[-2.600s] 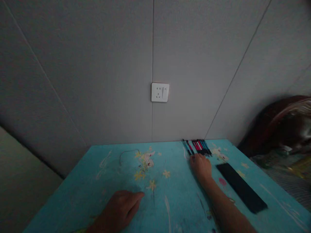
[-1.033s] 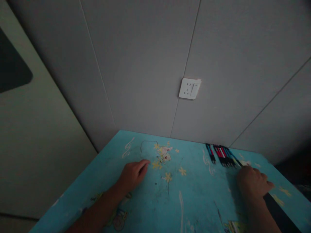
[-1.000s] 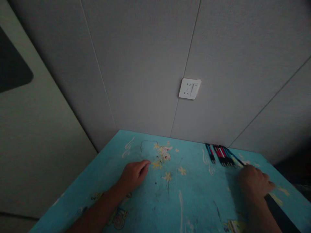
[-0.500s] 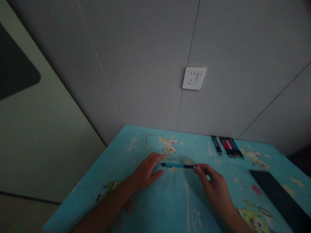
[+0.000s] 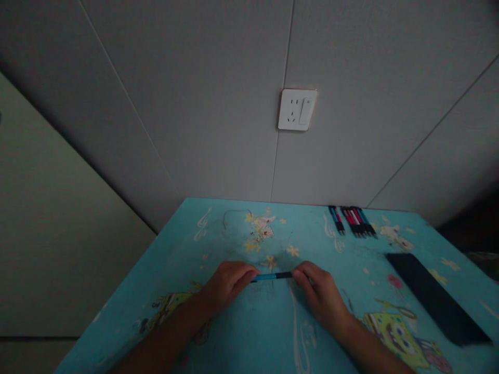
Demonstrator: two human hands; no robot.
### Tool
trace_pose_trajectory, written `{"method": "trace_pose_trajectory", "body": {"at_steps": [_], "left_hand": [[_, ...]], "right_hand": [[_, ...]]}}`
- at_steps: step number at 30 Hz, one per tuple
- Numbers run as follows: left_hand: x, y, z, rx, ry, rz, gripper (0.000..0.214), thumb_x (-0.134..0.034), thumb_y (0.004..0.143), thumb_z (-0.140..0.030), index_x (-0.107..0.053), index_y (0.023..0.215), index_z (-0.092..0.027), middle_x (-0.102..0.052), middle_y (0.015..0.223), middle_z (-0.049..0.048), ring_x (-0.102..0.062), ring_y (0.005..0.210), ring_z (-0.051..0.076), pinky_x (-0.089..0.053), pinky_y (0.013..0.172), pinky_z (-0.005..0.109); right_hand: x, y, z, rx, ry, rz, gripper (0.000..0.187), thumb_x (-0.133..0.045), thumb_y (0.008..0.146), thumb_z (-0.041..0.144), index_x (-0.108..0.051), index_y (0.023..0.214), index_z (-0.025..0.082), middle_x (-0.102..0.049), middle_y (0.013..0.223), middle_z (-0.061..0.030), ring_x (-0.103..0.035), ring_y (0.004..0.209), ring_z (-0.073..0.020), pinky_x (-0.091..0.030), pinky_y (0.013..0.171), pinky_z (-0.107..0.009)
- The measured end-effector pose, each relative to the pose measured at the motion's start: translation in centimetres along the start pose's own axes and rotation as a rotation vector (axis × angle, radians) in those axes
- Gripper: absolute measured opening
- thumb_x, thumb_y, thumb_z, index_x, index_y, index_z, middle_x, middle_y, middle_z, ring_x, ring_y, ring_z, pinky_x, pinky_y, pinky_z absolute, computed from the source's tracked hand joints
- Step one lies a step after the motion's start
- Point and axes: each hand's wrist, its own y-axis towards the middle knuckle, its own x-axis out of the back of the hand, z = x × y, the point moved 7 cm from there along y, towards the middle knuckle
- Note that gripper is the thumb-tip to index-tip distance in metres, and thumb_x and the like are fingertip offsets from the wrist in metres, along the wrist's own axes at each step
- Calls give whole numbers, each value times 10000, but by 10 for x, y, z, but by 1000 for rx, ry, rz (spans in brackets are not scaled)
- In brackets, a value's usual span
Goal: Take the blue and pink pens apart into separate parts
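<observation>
- Grip: L hand (image 5: 231, 280) & R hand (image 5: 317, 286) each pinching one end of a blue-and-black pen (image 5: 268, 277).
- Pen's b/w the hands, roughly level, over the mid part of the counter (image 5: 241, 332).
- Risk: pen could swing or drop if one pinch loosens, prob. from uneven pull or too little of the end held.
- Also poss.: a loose pen rolling off, if it's round; can't tell its shape.
- Hidden: both pen ends, under the hands; can't tell if pen touches the surface.
- Other pens (image 5: 355, 222) nr the wall (image 5: 218, 130): too dim to count. 
- Dark strip (image 5: 436, 298) on R: flat, no detail.
- Forearms cut off at bottom.
</observation>
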Motion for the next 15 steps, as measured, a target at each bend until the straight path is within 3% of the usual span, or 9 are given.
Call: {"method": "trace_pose_trajectory", "body": {"at_steps": [2,5,8,12,15], "left_hand": [[-2,1,7,137,-115,-14,350,-402,1006,-330,-699,933,-160,-667,725,23,-608,652,129,-444,648,242],[-7,0,19,390,-319,-40,407,-413,987,-419,-700,881,-151,-485,531,-31,-469,503,105,-353,511,215],[-16,-3,29,595,-527,-36,440,-427,960,-496,-683,891,-144,-346,479,-66,-351,436,88,-255,434,193],[-18,-5,35,654,-563,-78,428,-461,936,-514,-672,913,-142,-436,543,-42,-384,476,90,-254,435,184],[-17,-6,35,613,-544,-107,387,-500,925,-488,-677,902,-145,-499,595,-19,-433,526,98,-288,459,183]], "right_hand": [[4,-1,4,63,-13,-11,254,-444,992,284,-597,810,194,-614,769,-18,-575,724,-150,-446,696,-263],[9,-2,10,193,-46,-18,161,-484,975,230,-624,899,203,-637,823,-35,-589,775,-162,-470,738,-285],[10,-4,15,311,-58,-15,130,-507,960,198,-625,1011,215,-653,891,-52,-600,842,-176,-491,790,-310],[5,-3,10,224,-30,-8,219,-557,937,259,-589,1151,230,-649,996,-66,-612,917,-193,-507,834,-330],[-1,-2,2,68,47,36,303,-486,971,316,-552,1252,224,-661,873,-33,-630,792,-172,-515,750,-297]]}}
